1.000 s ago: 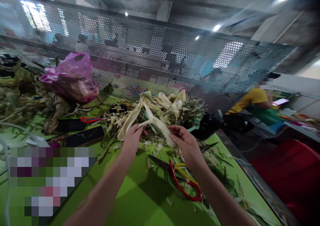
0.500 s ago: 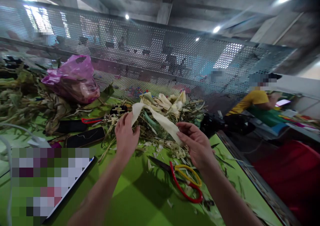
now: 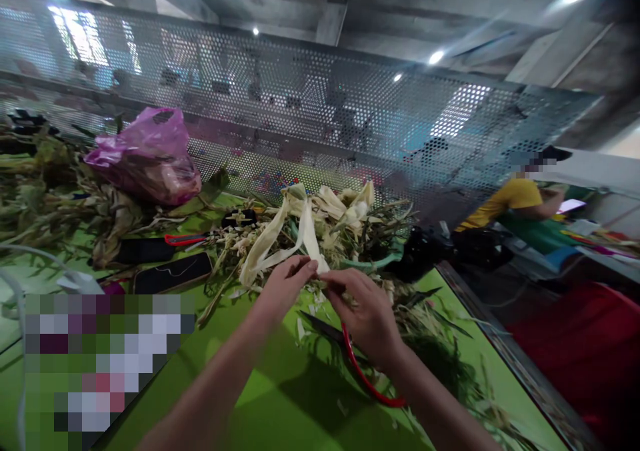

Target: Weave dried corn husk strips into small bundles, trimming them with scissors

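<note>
My left hand [image 3: 286,286] and my right hand [image 3: 361,314] meet above the green table [image 3: 280,404], fingers pinched together on a pale corn husk strip [image 3: 280,234]. The strip loops up from my fingers and hangs to the left. Behind it lies a heap of husks and green leaves [image 3: 345,221] over a teal basin rim [image 3: 373,262]. Red-handled scissors [image 3: 367,381] lie on the table just under my right wrist.
A pink plastic bag [image 3: 145,154] and dried plant stalks [image 3: 45,204] sit at the left. Two dark phones [image 3: 173,272] and red-handled shears [image 3: 183,239] lie near them. A perforated metal screen [image 3: 300,118] backs the table. A person in yellow [image 3: 505,201] works at the right.
My hands have come together at the middle. The husk strip, stretched between them before, is now folded into a loop above my fingers.
</note>
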Demonstrator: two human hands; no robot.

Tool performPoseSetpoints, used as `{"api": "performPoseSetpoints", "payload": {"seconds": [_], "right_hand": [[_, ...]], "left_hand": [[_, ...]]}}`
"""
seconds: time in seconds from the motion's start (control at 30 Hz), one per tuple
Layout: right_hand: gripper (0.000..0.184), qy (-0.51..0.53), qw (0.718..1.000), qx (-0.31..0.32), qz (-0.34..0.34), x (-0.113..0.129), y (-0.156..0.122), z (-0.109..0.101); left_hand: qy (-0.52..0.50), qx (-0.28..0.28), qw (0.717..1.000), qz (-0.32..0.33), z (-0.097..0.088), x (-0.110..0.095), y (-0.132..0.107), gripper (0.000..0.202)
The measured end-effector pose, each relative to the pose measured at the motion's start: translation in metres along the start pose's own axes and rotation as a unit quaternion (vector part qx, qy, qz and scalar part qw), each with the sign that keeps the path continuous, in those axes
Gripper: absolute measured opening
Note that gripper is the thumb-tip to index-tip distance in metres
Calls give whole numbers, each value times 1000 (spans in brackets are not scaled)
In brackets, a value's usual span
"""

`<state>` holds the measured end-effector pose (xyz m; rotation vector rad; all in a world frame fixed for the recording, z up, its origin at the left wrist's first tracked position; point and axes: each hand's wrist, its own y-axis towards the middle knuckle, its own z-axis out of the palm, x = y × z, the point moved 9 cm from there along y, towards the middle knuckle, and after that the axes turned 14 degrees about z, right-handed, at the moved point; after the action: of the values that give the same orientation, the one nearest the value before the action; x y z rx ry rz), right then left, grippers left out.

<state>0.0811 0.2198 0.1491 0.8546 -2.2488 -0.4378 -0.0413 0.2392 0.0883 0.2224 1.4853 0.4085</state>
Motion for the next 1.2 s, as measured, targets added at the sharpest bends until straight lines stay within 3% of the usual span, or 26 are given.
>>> {"api": "performPoseSetpoints", "payload": {"seconds": [0.07, 0.17, 0.27, 0.43, 0.6, 0.73, 0.87, 1.03, 1.2], "right_hand": [[18, -33, 999, 21, -32, 6, -4, 11], [14, -42, 996, 60, -46, 9, -6, 22], [5, 3, 998, 60, 5, 0, -3, 19], [12, 43, 993, 0, 110, -25, 4, 5], [12, 90, 979, 64, 174, -38, 4, 19], [19, 83, 985, 29, 145, -32, 5, 11], [17, 70, 992, 38, 92, -23, 5, 10], [8, 61, 991, 36, 115, -29, 8, 6], [10, 76, 990, 32, 113, -29, 11, 2]], "left_hand": [[-101, -9, 994, -47, 6, 7, -3, 35], [-154, -33, 983, -94, 7, 14, -8, 42], [-142, -43, 984, -96, 4, 15, -9, 35], [-122, -15, 989, -79, 8, 13, -8, 34], [-127, 18, 990, -61, 13, 16, -7, 42], [-82, 19, 996, -24, 10, 15, -3, 35], [-23, 72, 997, 11, 18, 10, -3, 25], [8, 104, 994, 10, 22, 10, -5, 20], [-3, 87, 996, 2, 18, 11, -3, 27]]}}
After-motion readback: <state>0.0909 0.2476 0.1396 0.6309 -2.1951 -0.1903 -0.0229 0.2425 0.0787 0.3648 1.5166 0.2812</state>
